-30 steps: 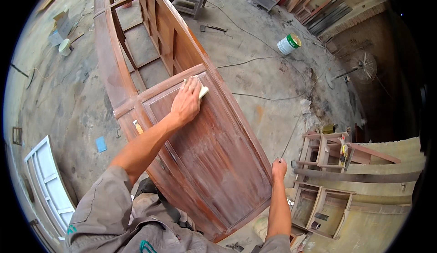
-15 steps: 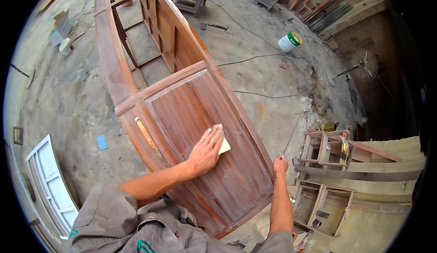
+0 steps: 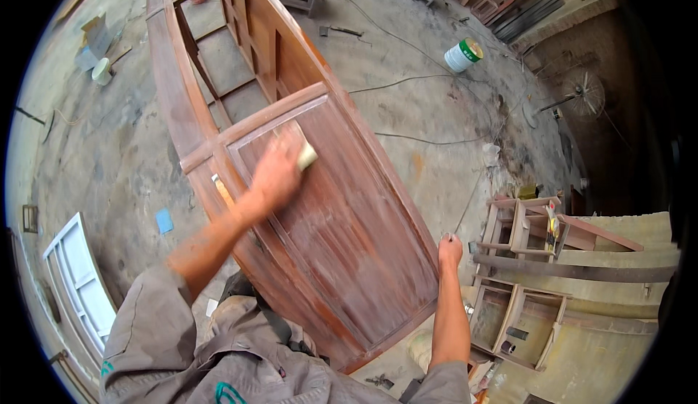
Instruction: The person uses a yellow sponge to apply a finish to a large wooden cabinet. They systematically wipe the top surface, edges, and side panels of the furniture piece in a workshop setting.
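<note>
A reddish-brown wooden cabinet [image 3: 331, 208] lies in front of me, its large recessed panel facing up and streaked with pale dust. On the upper left part of this panel is my left hand [image 3: 278, 168], blurred by motion, its fingers over a pale yellow sanding pad [image 3: 307, 157]. The pad sticks out on the right side of the fingers. By the cabinet's right edge, my right hand [image 3: 449, 250] is closed in a fist. A thin dark cord seems to run up to that fist; what the fingers hold is hidden.
The cabinet's open frame stretches away beyond the panel. A white and green bucket [image 3: 463, 55], cables [image 3: 414, 140] and a standing fan [image 3: 582, 96] are on the right. Small wooden frames [image 3: 520, 324] lie at lower right. A white panel [image 3: 81, 280] leans at left, near a blue sheet [image 3: 164, 221].
My left hand has slid the sanding pad up and to the left, from the panel's middle toward its far end. My right hand has stayed near the cabinet's edge.
</note>
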`<act>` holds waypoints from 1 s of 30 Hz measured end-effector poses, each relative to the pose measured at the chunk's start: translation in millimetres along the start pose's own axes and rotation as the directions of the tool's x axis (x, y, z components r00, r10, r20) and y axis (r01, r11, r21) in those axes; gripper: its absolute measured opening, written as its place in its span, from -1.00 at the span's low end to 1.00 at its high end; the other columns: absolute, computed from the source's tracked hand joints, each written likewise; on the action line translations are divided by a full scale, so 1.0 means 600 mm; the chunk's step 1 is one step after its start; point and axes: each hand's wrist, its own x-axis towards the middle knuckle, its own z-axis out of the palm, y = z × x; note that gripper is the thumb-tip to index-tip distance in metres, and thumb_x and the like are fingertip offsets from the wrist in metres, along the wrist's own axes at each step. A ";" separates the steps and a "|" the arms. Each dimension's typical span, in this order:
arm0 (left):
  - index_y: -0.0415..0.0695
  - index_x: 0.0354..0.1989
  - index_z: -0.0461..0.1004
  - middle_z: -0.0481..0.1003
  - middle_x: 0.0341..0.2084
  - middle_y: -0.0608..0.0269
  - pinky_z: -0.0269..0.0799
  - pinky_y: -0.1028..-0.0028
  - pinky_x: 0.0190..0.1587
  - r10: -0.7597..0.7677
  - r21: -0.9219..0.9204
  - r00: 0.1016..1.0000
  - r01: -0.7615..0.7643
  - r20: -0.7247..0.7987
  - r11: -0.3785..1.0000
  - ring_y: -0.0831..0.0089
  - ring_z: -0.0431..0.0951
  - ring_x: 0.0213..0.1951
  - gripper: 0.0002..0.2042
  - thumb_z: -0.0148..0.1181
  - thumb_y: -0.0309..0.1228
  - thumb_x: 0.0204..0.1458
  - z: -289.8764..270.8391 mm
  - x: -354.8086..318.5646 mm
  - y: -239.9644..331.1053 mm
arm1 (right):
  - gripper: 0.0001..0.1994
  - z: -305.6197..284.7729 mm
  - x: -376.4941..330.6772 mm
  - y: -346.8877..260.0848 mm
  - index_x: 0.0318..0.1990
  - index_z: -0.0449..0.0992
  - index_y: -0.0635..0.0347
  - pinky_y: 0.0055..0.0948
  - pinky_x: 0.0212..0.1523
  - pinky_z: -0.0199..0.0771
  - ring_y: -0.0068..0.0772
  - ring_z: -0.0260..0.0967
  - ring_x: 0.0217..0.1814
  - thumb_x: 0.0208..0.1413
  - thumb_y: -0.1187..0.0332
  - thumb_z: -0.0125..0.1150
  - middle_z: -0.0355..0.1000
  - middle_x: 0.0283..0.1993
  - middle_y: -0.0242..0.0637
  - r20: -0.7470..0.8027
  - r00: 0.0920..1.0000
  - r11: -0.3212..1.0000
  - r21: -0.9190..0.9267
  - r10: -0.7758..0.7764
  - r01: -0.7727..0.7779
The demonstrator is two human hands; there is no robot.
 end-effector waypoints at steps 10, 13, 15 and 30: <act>-0.42 0.40 0.33 0.24 0.50 -0.23 0.03 0.00 0.61 0.097 0.019 0.991 -0.099 0.089 0.995 -0.07 0.18 0.55 -0.35 0.19 -0.45 0.09 -0.037 -0.131 0.032 | -0.66 0.012 0.013 0.021 -0.17 0.62 0.29 0.05 0.01 0.53 0.30 0.59 -0.04 0.26 0.15 0.13 0.63 -0.16 0.15 0.020 1.000 1.000 0.024 -0.016 0.015; -0.42 0.40 0.33 0.27 0.46 -0.31 0.11 -0.02 0.57 -0.092 -0.042 0.995 0.090 -0.044 0.995 -0.18 0.17 0.54 -0.38 0.15 -0.52 0.10 -0.046 -0.133 0.012 | -0.65 0.017 0.023 0.026 -0.17 0.62 0.30 0.04 0.01 0.53 0.28 0.59 -0.04 0.27 0.15 0.12 0.63 -0.16 0.15 0.023 0.999 1.000 -0.004 -0.028 0.028; -0.42 0.45 0.29 0.23 0.49 -0.32 -0.03 -0.02 0.64 0.088 -0.112 0.986 -0.072 0.140 0.991 -0.11 0.13 0.58 -0.32 0.10 -0.59 0.04 -0.038 -0.221 0.110 | -0.65 0.013 0.017 0.018 -0.15 0.62 0.30 0.06 0.02 0.52 0.29 0.59 -0.04 0.27 0.15 0.11 0.63 -0.14 0.17 0.043 0.999 1.000 -0.019 0.002 -0.001; -0.35 0.43 0.32 0.25 0.49 -0.21 0.07 0.01 0.60 -0.042 0.048 0.997 0.039 0.064 0.998 -0.10 0.17 0.56 -0.33 0.22 -0.48 0.07 -0.057 -0.196 -0.003 | -0.61 0.016 0.031 0.031 -0.14 0.65 0.29 0.08 0.04 0.51 0.32 0.58 -0.03 0.28 0.12 0.07 0.63 -0.10 0.18 0.051 0.996 0.998 -0.004 -0.070 0.070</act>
